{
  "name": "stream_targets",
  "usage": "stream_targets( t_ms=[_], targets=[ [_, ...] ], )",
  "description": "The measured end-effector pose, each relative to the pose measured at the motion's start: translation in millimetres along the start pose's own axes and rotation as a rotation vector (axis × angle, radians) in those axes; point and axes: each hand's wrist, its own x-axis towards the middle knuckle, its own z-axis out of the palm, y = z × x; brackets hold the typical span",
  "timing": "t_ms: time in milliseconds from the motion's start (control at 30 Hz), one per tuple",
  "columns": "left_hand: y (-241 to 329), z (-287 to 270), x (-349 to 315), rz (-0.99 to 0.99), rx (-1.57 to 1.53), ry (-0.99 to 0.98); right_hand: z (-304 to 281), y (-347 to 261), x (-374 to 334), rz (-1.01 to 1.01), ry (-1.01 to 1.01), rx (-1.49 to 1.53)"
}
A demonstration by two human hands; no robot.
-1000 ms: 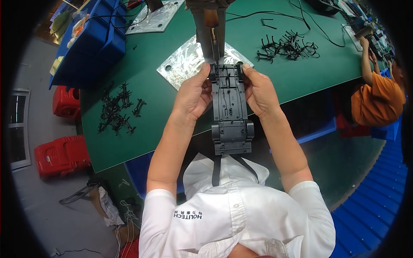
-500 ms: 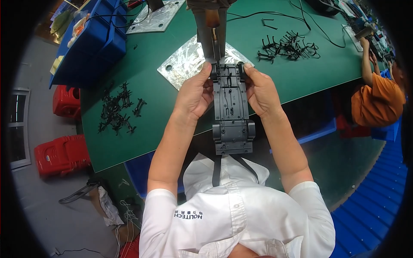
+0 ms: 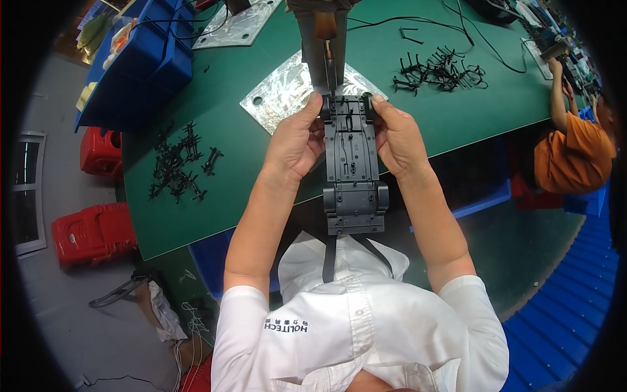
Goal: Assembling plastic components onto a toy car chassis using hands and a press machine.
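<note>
A long black plastic toy car chassis is held between my two hands, its far end under the tip of an upright press-like machine. My left hand grips the chassis by its far left corner, thumb on top at the wheel arch. On the opposite corner my right hand holds it the same way. Most of my fingers are hidden beneath or beside the part. Below the machine lies a shiny metal base plate. The near end of the chassis reaches past the table edge toward my white shirt.
Small black plastic parts lie piled on the green table at left, with another black pile at far right. A blue bin stands at the far left, red stools beside the table. A person in orange works at right.
</note>
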Motion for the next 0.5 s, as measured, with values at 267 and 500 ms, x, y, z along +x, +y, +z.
stream_targets(
  t_ms=[267, 500],
  targets=[
    [1.4, 1.3, -0.4, 0.011, 0.003, -0.002, -2.5, 1.3, 2.3, -0.002, 0.009, 0.001],
    [1.6, 1.8, -0.9, 0.006, 0.013, 0.001, 1.2, 1.1, 1.0, -0.023, 0.032, -0.018]
  ],
)
